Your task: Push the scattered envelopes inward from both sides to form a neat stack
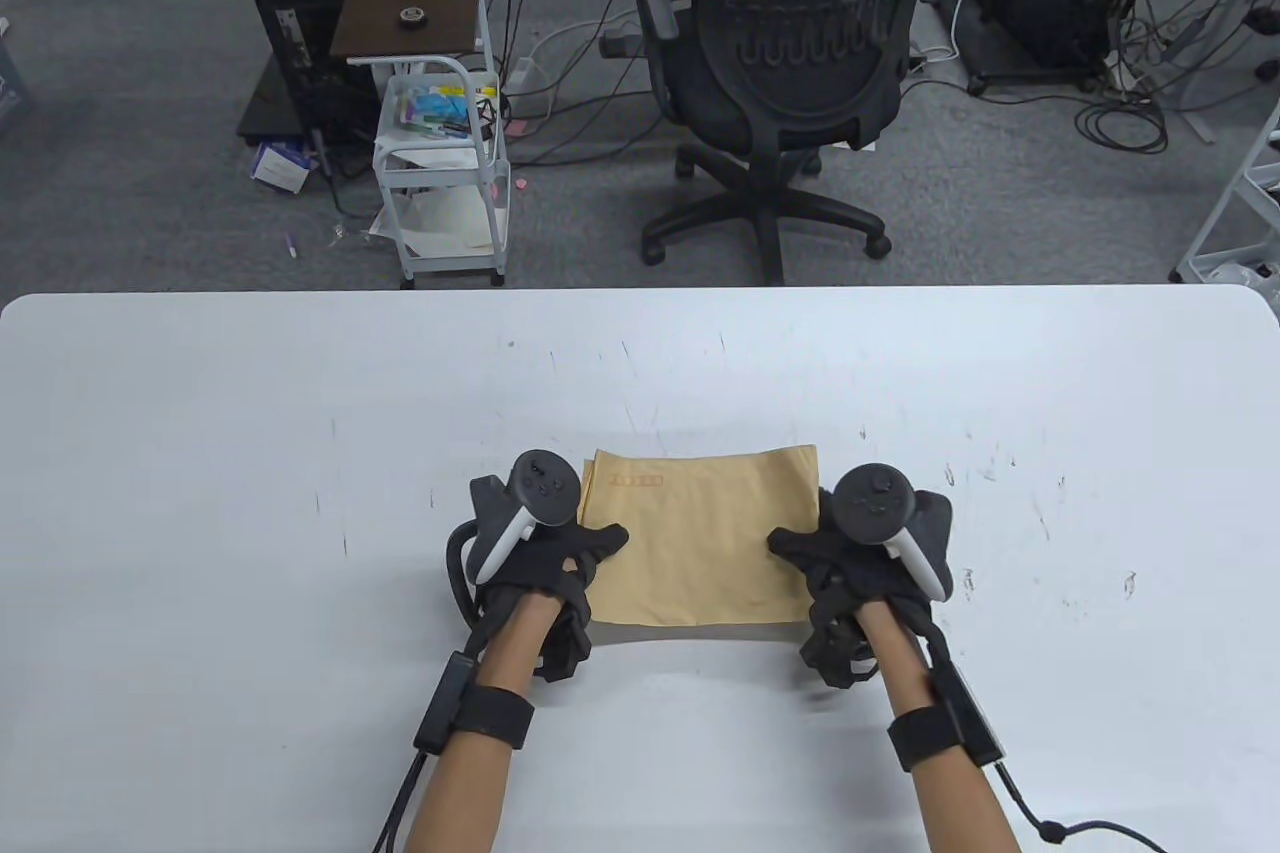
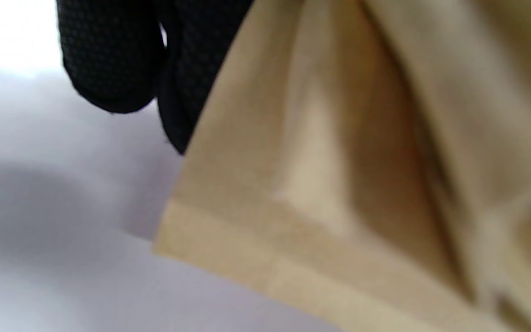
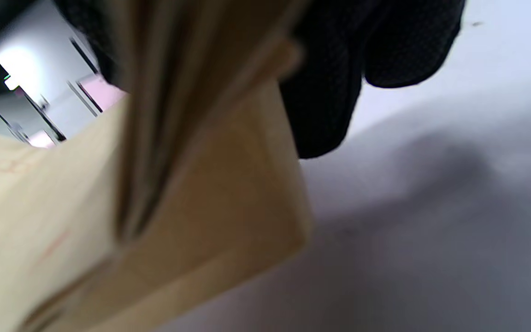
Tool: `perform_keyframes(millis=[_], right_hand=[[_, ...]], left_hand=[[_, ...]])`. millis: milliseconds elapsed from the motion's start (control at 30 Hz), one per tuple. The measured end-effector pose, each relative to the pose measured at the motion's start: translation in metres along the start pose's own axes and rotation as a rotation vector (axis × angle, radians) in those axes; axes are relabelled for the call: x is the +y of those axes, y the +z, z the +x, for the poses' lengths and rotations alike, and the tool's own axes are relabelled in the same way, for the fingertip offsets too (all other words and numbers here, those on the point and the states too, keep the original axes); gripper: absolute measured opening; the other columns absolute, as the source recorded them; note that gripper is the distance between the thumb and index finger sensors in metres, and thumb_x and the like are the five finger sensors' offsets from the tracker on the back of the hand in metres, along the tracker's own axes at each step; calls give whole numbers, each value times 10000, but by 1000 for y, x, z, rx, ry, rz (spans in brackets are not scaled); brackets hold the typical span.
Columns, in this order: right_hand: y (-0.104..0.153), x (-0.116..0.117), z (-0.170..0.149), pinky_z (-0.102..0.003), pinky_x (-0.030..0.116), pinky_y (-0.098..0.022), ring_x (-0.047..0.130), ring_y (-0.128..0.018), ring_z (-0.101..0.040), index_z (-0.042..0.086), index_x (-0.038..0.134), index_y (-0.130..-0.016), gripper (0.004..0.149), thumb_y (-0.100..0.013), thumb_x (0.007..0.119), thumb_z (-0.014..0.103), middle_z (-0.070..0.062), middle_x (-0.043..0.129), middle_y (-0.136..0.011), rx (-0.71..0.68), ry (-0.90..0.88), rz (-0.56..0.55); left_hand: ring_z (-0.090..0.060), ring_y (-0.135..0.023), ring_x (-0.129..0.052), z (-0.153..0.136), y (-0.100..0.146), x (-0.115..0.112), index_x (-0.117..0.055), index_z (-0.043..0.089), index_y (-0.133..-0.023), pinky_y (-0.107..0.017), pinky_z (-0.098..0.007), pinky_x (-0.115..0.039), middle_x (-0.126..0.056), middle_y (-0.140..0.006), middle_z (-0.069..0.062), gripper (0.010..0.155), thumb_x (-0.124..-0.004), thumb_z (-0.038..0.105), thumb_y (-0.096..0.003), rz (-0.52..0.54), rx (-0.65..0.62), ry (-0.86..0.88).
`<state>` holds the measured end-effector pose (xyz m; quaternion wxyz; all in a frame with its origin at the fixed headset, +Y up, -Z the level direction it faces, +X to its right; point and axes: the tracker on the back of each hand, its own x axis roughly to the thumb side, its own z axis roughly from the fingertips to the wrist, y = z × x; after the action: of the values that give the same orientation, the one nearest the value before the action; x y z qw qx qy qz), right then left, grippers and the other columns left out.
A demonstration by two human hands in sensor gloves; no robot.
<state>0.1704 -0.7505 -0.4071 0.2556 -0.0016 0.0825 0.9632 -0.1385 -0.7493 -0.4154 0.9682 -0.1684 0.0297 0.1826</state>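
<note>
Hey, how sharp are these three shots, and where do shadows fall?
Table view: sharp and evenly lit, envelope stack crisp, a soft shadow along its near edge between left hand and right hand. Left wrist view: envelopes blurred, too close; overexposed top-left, a grey shadow on the table. Right wrist view: envelope edges smeared, gloved fingers soft, a dark shadow right.

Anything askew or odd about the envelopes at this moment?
Slightly. The envelope stack sits between left hand and right hand; at its far left corner, lower envelope edges peek out, not flush.
</note>
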Motion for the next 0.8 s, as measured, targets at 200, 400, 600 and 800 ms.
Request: perform_keyframes(millis=[200,400,600,800], right_hand=[[-8,11,6,-599,718,-569,993,-464,-275,-187,535,-978,802,-461,815,359,-6,994,-523,65,135,62],[-7,24,19,-609,688,-591,952,-458,-245,-200,426,-1008,929,-460,777,462,31,927,-539,101,473,66],[-4,39,21,-740,434,-677,723,-787,-442,-193,16,-1007,1127,-409,517,620,-137,670,-901,210,845,148],[-3,39,12,-748,427,-669,639,-835,-514,-157,-25,-1013,1120,-402,518,609,-242,528,-1007,213,751,148]], left_hand=[[-166,-384,-1015,7,-5,-11,-509,52,-1084,-493,-431,-847,-1001,-476,88,892,-785,582,-422,-16,35,-145],[-197,-464,-964,18,-3,-24,-389,54,-1109,-543,-471,-798,-943,-556,68,934,-743,595,-435,-16,49,-304],[-498,-965,-488,22,-1,-36,30,67,-1069,-722,-632,-485,-399,-1077,-200,1089,-653,634,-439,-46,76,-510],[-544,-1044,-146,8,-5,-38,76,94,-1049,-760,-690,-289,-40,-1130,-253,1073,-608,635,-423,-85,40,-400]])
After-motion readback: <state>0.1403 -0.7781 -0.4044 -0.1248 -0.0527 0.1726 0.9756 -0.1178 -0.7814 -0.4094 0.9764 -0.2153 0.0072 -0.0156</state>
